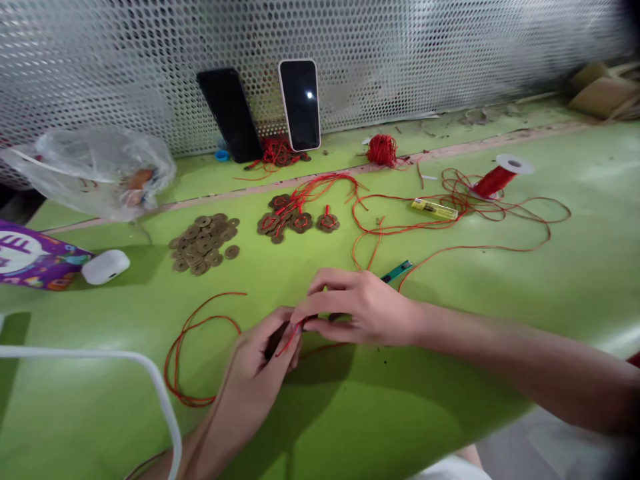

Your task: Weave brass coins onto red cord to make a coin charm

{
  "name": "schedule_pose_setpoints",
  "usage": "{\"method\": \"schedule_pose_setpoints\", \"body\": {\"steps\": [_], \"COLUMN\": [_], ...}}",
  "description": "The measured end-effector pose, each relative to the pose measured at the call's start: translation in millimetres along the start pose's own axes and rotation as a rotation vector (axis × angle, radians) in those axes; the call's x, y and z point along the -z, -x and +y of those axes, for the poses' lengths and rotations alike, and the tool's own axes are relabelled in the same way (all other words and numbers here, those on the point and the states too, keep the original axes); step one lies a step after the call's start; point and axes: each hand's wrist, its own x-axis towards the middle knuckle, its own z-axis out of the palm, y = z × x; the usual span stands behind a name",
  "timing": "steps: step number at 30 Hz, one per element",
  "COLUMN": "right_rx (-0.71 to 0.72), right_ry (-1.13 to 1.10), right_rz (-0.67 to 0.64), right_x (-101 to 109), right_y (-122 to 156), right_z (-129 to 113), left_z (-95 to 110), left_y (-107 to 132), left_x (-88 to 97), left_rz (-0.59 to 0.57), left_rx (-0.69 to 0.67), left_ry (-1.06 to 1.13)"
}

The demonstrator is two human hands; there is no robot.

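Observation:
My left hand (257,363) is closed around a dark thing, mostly hidden by the fingers, with a red cord (287,345) lying across its thumb. Thumb and fingers of my right hand (363,307) pinch the same cord at the left hand's fingertips. Loops of red cord (173,370) lie to the left of my left hand. Just beyond my right hand is a green-handled tool (397,271), partly covered by that hand. Farther back are a pile of round holed coins (203,243) and several coins tied with red cord (301,222).
A red cord spool (495,181), a yellow lighter (434,209) and a ball of red cord (382,151) sit at the back right. Two phones (301,107) lean on the perforated panel. At left are a plastic bag (95,170), a purple box (43,257), a white case (106,267) and a white cable (145,360).

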Motion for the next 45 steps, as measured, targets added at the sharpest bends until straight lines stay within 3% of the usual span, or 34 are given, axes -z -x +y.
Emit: {"method": "schedule_pose_setpoints", "body": {"steps": [11, 18, 23, 27, 31, 36, 45], "right_rx": [0.034, -0.024, 0.001, -0.188, -0.313, -0.357, -0.44], "right_ry": [0.107, 0.016, -0.201, -0.402, -0.584, -0.576, -0.6], "right_rz": [0.177, 0.095, 0.256, 0.472, 0.598, 0.719, 0.815], "right_x": [-10, -8, 9, 26, 38, 51, 85], "right_y": [4, 2, -7, -11, -14, -15, -9], "right_z": [0, -1, -2, 5, 15, 23, 31], "left_z": [2, 7, 10, 9, 7, 3, 7], "left_y": [-4, -3, -5, -5, -1, 1, -2], "left_x": [-1.4, 0.5, -0.3, -1.5, -0.8, -1.1, -1.6], "left_rz": [-0.009, 0.009, 0.016, 0.017, 0.005, 0.009, 0.001], "left_rx": [-0.003, -0.008, 0.023, 0.082, 0.108, 0.132, 0.112], "left_ry": [0.021, -0.011, 0.034, 0.084, 0.077, 0.095, 0.084]}}
